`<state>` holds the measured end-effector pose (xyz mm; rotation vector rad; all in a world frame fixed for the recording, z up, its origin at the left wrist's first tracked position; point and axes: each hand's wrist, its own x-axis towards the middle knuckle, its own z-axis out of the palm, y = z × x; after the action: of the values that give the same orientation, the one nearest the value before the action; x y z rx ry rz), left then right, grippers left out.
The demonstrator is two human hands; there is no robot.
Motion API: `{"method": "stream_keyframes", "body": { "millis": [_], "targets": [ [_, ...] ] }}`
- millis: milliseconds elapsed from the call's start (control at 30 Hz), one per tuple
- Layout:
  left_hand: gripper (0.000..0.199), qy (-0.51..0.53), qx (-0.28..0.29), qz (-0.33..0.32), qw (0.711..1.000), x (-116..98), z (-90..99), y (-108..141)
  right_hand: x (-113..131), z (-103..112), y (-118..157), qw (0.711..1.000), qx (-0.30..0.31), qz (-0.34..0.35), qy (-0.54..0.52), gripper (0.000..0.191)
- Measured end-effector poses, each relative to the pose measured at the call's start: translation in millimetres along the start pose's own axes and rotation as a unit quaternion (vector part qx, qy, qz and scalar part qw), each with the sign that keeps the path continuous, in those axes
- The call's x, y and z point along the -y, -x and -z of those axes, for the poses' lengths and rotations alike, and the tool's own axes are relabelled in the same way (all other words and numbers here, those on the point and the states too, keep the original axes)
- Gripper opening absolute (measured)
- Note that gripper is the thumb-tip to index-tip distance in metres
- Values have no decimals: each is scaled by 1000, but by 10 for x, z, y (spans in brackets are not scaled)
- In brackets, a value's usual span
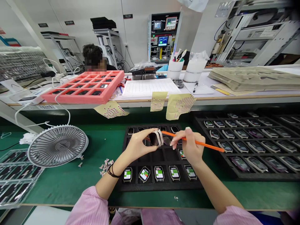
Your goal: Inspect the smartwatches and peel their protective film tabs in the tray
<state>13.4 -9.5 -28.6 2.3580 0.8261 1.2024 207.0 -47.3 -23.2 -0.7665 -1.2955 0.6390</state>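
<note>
My left hand [134, 145] grips a smartwatch body [154, 139] between thumb and fingers, above a black foam tray [161, 187]. The watch stands on edge, with its dark face towards the left and a pale case edge towards the right; it looks doubled, and I cannot tell whether two are stacked. In my right hand [192, 145] is a thin orange stick-like tool [213, 147], pinched by the fingers. Its left end reaches the watch's pale edge. Below, a row of watches with lit green-and-white screens [159, 173] lies in the tray's front pockets.
A larger black tray of watches [241, 132] lies to the right. At left are a grey fan [58, 145], small paper bits [106, 165] and a clear tray [20, 175]. A pink foam tray [79, 99] sits on the shelf; yellow sticker sheets [180, 106] hang down. Another person [93, 59] is beyond.
</note>
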Motion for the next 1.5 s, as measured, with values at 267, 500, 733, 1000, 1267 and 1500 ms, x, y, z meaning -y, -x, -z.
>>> {"method": "stream_keyframes", "body": {
  "millis": [267, 500, 733, 1000, 1267, 1500],
  "targets": [
    [43, -35, -18, 4, 999, 15, 34, -27, -193, -212, 5, 978, 116, -174, 13, 41],
    [49, -67, -60, -45, 995, -53, -26, 19, -184, -270, 44, 976, 84, -195, -55, 47],
    [36, -144, -125, -185, 964, -68, -32, 60, 8, -285, 67, 977, 68, -189, -73, 50],
    [42, -137, -127, -156, 970, -233, 44, 113, 47, -303, 143, 975, 73, -190, -93, 50],
    [44, 16, -59, 72, 996, -263, 225, 261, -91, -440, 203, 953, 103, -258, -121, 46],
    [44, 79, 22, 268, 960, 260, 393, 712, -584, -487, 302, 944, 217, -157, 191, 36]
  ]
}}
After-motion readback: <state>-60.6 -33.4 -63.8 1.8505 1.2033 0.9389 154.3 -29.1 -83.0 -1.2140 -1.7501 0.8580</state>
